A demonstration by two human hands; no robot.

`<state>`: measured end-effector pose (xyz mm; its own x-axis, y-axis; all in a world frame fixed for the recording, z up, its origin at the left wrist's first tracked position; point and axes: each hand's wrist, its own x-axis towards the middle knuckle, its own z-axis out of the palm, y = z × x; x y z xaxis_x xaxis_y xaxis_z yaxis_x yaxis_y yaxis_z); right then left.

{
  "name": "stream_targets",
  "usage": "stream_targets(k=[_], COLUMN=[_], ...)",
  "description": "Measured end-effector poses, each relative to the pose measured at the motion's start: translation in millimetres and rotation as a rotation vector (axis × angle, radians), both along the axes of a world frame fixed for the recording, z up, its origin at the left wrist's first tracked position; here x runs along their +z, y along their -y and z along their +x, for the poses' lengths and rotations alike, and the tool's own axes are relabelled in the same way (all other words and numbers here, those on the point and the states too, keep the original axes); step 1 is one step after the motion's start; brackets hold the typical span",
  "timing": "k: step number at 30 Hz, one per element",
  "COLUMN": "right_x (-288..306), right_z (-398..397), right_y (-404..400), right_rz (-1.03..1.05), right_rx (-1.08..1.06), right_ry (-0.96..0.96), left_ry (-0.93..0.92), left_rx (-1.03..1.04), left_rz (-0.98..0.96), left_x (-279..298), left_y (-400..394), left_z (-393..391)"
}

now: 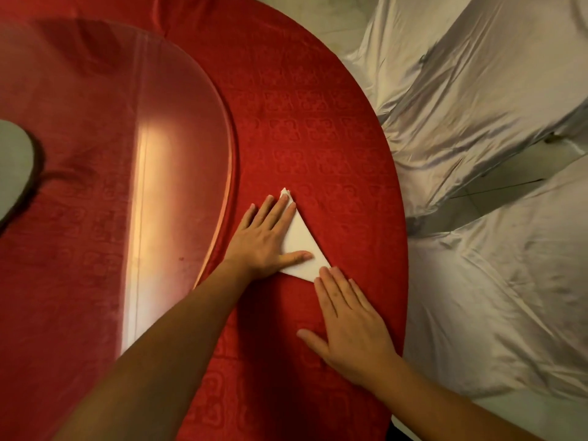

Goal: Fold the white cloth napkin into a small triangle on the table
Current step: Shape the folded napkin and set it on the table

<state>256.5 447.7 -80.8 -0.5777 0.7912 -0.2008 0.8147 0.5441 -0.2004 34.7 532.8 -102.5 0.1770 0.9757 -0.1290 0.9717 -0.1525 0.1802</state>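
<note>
The white cloth napkin (302, 241) lies on the red tablecloth (318, 138) as a small narrow triangle, its tip pointing away from me. My left hand (269, 238) lies flat on the napkin's left half, fingers straight toward the tip, thumb stretched across the lower part. My right hand (348, 316) rests flat on the cloth just below, its fingertips touching the napkin's near right corner. The left side of the napkin is hidden under my left hand.
A large round glass turntable (105, 154) covers the table's left part, its rim close to my left wrist. The table edge (401, 249) curves along the right. Beyond it stand chairs in silvery satin covers (493, 122). A grey object (12, 167) sits at the far left.
</note>
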Motion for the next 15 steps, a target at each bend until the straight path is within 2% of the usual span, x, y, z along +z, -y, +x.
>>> stream_targets(k=[15], right_x=[-8.7], right_z=[8.8], right_y=[4.0], right_rz=[-0.033], right_rx=[-0.002], right_ry=[-0.030], left_ry=[-0.010], left_rx=[0.004], left_rz=[-0.044], left_x=[1.8], left_y=[-3.0], left_z=[-1.0])
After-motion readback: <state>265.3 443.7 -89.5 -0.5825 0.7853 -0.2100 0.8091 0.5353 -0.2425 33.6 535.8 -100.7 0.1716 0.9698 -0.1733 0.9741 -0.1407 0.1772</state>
